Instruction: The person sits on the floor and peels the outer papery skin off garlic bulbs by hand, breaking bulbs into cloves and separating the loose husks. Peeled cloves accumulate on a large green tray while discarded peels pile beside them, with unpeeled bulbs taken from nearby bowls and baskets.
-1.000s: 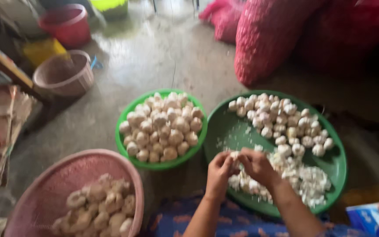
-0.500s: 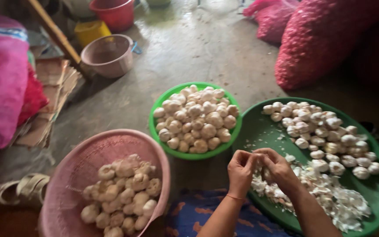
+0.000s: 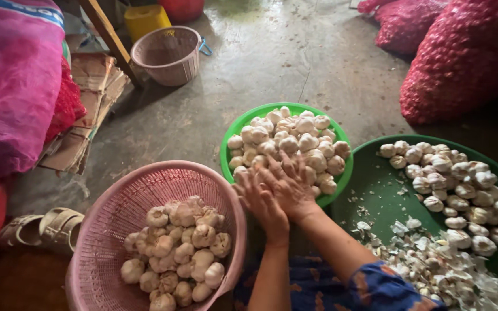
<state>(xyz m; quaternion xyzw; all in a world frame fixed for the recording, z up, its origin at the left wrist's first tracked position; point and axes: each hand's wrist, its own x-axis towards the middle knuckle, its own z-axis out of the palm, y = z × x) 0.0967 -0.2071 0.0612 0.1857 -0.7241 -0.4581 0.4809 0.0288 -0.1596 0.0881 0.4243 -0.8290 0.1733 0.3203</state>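
Currently, head view only. Both hands lay flat and overlapped above the near rim of the small green bowl [image 3: 230, 151], left hand [image 3: 259, 198] under right hand [image 3: 288, 187], fingers spread; whether anything was held beneath the palms could not be told. The bowl was heaped with whole garlic bulbs [image 3: 286, 144]. The pink basket [image 3: 136, 190], just left of the hands, held a further pile of bulbs [image 3: 180, 247], roughly a third full. The large green tray [image 3: 376, 178] on the right carried unpeeled bulbs [image 3: 462, 184] along its far side and a drift of loose papery skins [image 3: 445, 270] nearer the person. Judgement: work was partway, since many bulbs in the tray remained whole. Red mesh sacks [image 3: 462, 57] lay behind, apparently full.
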